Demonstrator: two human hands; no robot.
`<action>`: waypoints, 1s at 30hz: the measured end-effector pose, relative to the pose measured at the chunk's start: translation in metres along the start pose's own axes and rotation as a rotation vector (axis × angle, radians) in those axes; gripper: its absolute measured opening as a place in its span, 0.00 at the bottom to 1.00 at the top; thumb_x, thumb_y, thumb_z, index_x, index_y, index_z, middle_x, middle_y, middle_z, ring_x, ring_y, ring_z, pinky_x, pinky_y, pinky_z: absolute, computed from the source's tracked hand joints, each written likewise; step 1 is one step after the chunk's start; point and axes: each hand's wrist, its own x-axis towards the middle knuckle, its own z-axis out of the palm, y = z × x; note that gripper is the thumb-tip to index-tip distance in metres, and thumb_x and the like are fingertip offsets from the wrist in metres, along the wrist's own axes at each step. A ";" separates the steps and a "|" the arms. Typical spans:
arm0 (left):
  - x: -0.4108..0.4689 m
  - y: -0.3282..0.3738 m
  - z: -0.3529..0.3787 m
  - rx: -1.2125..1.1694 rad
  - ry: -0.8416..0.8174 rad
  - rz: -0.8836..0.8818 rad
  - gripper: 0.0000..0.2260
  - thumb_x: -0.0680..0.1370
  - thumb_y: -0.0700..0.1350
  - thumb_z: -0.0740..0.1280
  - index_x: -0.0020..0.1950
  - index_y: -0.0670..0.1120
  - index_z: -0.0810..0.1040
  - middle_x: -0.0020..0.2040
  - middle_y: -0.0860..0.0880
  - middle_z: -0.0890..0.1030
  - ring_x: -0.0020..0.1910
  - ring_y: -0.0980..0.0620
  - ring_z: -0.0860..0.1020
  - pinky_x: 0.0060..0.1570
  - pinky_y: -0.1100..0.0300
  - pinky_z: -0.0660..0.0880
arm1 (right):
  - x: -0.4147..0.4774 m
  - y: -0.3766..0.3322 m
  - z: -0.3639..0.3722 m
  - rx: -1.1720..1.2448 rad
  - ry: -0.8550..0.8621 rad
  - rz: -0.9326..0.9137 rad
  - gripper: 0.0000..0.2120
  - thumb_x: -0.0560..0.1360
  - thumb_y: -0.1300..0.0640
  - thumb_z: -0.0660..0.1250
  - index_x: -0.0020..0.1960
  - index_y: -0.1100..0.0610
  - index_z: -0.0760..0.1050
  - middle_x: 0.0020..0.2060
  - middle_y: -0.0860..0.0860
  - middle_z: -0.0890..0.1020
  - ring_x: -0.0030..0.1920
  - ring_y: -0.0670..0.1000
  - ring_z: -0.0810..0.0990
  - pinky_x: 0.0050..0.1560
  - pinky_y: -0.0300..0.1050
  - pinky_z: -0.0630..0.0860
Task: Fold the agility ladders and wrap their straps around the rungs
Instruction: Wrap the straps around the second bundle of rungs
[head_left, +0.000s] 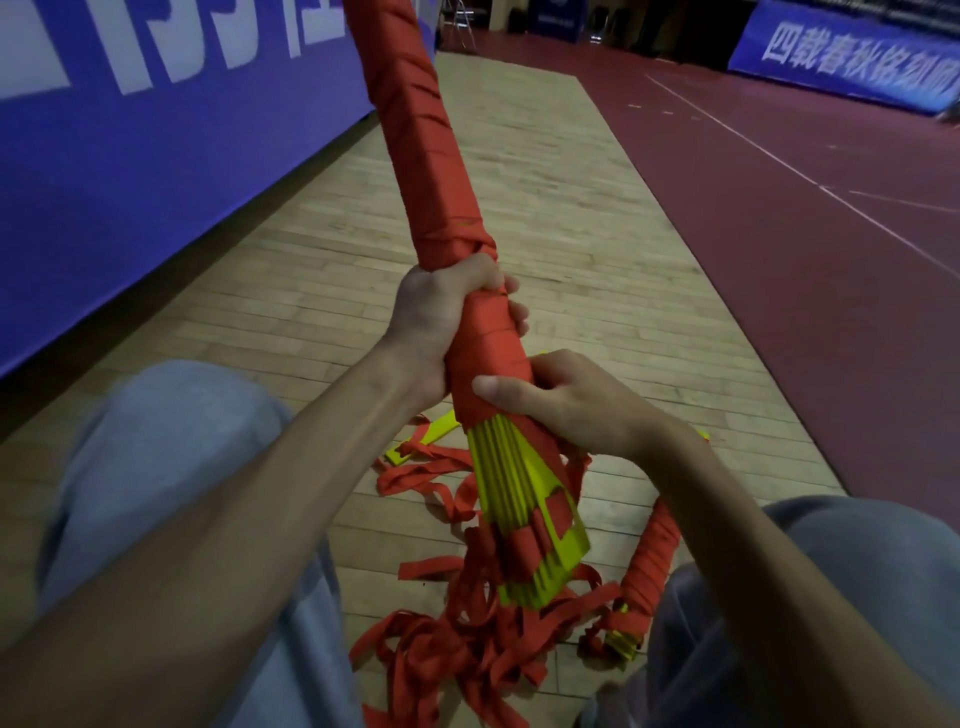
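I'm holding the long bundle of stacked yellow plastic rungs wrapped in red fabric strap tilted up between my knees, over the pale wooden plank floor. My left hand is clamping round the wrapped middle. My right hand is gripping just below it, thumb pressing the last wrap. The loose red strap tails are hanging in a tangle near me. Rungs likely stiff and light, strap soft and prone to slipping, so I'm pinning the wrap edge. A second red-wrapped bundle is lying near right.
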 end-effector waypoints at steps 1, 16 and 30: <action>0.001 -0.002 0.000 0.055 0.043 0.035 0.05 0.73 0.33 0.64 0.47 0.38 0.73 0.34 0.43 0.76 0.27 0.48 0.76 0.29 0.58 0.76 | 0.001 0.001 -0.002 -0.063 -0.012 0.005 0.26 0.67 0.33 0.65 0.40 0.58 0.79 0.26 0.47 0.79 0.25 0.44 0.76 0.28 0.37 0.72; 0.001 -0.013 0.002 0.374 0.048 0.147 0.24 0.69 0.47 0.70 0.63 0.45 0.68 0.49 0.50 0.78 0.47 0.53 0.77 0.50 0.53 0.77 | 0.008 0.028 0.024 -0.384 0.272 0.072 0.16 0.70 0.46 0.74 0.34 0.51 0.69 0.29 0.47 0.75 0.28 0.48 0.74 0.29 0.40 0.66; -0.016 0.011 0.005 -0.039 -0.300 0.016 0.16 0.72 0.36 0.65 0.59 0.39 0.76 0.48 0.45 0.83 0.43 0.48 0.84 0.40 0.57 0.81 | -0.003 0.005 -0.001 0.333 -0.190 -0.122 0.24 0.67 0.47 0.74 0.44 0.69 0.74 0.34 0.62 0.75 0.32 0.61 0.71 0.34 0.51 0.69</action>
